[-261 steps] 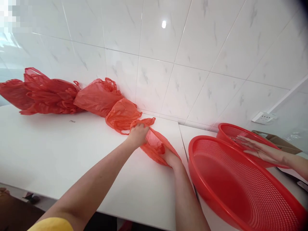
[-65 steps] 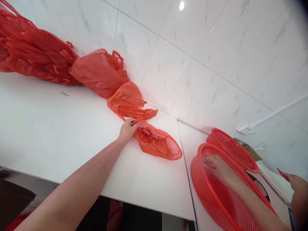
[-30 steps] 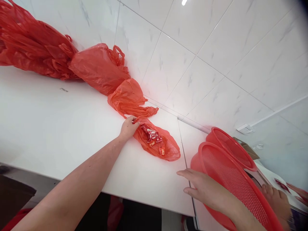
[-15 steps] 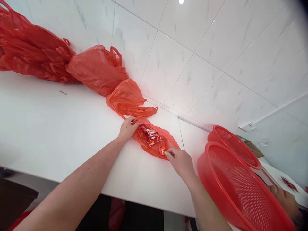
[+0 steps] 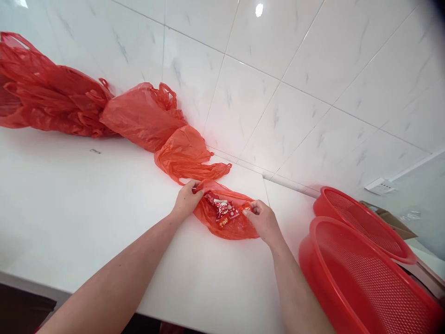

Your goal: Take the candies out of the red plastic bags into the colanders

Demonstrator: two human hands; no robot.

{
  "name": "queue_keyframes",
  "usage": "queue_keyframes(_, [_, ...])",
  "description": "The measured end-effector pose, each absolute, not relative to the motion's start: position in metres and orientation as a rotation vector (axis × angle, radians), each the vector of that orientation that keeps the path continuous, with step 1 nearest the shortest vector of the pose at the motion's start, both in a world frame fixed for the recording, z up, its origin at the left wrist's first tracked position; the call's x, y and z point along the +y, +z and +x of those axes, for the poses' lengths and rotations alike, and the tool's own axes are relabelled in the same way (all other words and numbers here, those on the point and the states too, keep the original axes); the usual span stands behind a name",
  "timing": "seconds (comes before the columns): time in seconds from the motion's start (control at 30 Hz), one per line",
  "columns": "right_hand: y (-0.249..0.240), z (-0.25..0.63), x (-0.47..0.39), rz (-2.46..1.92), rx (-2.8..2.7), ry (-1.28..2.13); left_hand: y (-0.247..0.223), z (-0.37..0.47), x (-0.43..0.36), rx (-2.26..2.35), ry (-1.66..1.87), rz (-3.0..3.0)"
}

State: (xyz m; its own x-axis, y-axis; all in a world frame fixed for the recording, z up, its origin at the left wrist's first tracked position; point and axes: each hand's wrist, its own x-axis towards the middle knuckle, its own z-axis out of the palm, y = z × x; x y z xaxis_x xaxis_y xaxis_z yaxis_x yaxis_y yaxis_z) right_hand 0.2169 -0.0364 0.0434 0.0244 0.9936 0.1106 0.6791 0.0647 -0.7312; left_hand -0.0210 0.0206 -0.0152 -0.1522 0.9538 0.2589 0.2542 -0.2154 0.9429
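Observation:
A red plastic bag (image 5: 208, 218) lies spread on the white table with its mouth open upward. Inside it are small wrapped candies, among them a red-and-white packet (image 5: 222, 208) and an orange-red packet (image 5: 224, 221) with pale lettering. My left hand (image 5: 187, 199) is closed on the bag's rim at its left end. At the right end my right hand (image 5: 266, 223) pinches another small orange-red candy packet (image 5: 246, 207) over the bag's opening; the fingers partly cover it.
More red plastic bags (image 5: 142, 116) sit in a row along the tiled wall, reaching to the far left. Two red mesh baskets (image 5: 368, 278) stand tilted at the right, near a cardboard box (image 5: 391, 218) and a wall socket (image 5: 381, 186). A small scrap (image 5: 95, 151) lies on the table.
My right hand has moved from the bag's lower right edge up over its opening, with the orange-red packet in its fingers. My left hand keeps its hold. Another person's hand at the right has gone from view.

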Motion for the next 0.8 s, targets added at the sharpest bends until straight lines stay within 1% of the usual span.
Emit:
queue_keyframes(0.07, [0.038, 0.214, -0.028, -1.568, -1.725, 0.757, -0.017, -0.021, 0.021, 1.382, 1.421, 1.503])
queue_keyframes(0.13, [0.027, 0.213, -0.02, -1.528, -1.745, 0.788, -0.016, -0.021, 0.02, 1.429, 1.465, 1.582])
queue_keyframes(0.27, [0.002, 0.216, -0.009, -1.516, -1.668, 0.797, -0.002, -0.018, 0.007, 1.707, 1.686, 1.99])
queue_keyframes(0.3, [-0.002, 0.218, -0.007, -1.509, -1.629, 0.813, 0.003, -0.016, 0.002, 1.714, 1.724, 2.114])
queue_keyframes(0.37, [-0.007, 0.222, -0.005, -1.5, -1.528, 0.85, 0.01, -0.007, -0.008, 1.579, 1.733, 2.346])
queue_keyframes(0.47, [-0.009, 0.226, -0.005, -1.506, -1.363, 0.931, 0.013, 0.009, -0.02, 1.242, 1.562, 2.613])
queue_keyframes(0.53, [-0.008, 0.228, -0.005, -1.504, -1.294, 0.984, 0.008, 0.019, -0.024, 1.158, 1.372, 2.702])
queue_keyframes(0.67, [-0.006, 0.23, -0.006, -1.484, -1.217, 1.016, -0.006, 0.026, -0.021, 1.312, 1.036, 2.687])
queue_keyframes(0.8, [-0.006, 0.23, -0.006, -1.501, -1.211, 1.027, -0.011, 0.021, -0.016, 1.391, 0.907, 2.569])
